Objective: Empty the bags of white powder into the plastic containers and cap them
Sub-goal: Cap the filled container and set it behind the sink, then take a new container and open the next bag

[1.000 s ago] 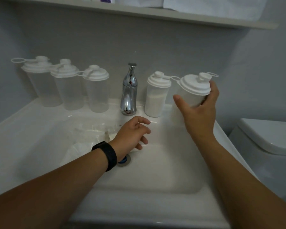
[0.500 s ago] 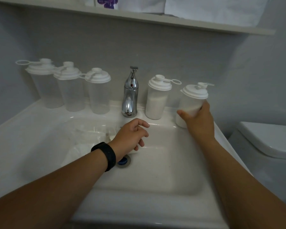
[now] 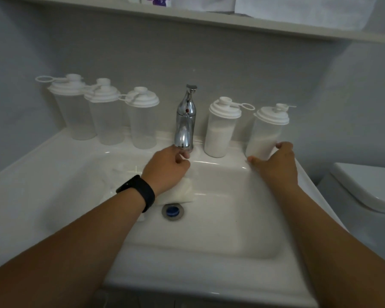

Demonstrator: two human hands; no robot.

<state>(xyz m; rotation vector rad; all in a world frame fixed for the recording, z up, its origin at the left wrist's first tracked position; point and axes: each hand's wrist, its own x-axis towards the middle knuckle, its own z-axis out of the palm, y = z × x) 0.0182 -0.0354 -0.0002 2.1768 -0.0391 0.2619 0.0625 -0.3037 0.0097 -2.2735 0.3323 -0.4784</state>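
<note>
Five capped containers along the sink [image 3: 53, 161] back edge: three empty [image 3: 142, 121], two with powder [image 3: 220, 130]. Right hand [image 3: 276, 165] cups the rightmost container [image 3: 267, 134]; left hand [image 3: 165, 172] curls over a half-hidden bag [image 3: 182, 192], grip unclear.

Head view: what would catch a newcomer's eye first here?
The two arms reaching over the white sink: the right hand holds a capped container part-filled with white powder on the right back ledge, and the left hand hovers over a powder bag in the basin. Next, the chrome tap, with three empty capped containers lined up to its left.
</note>
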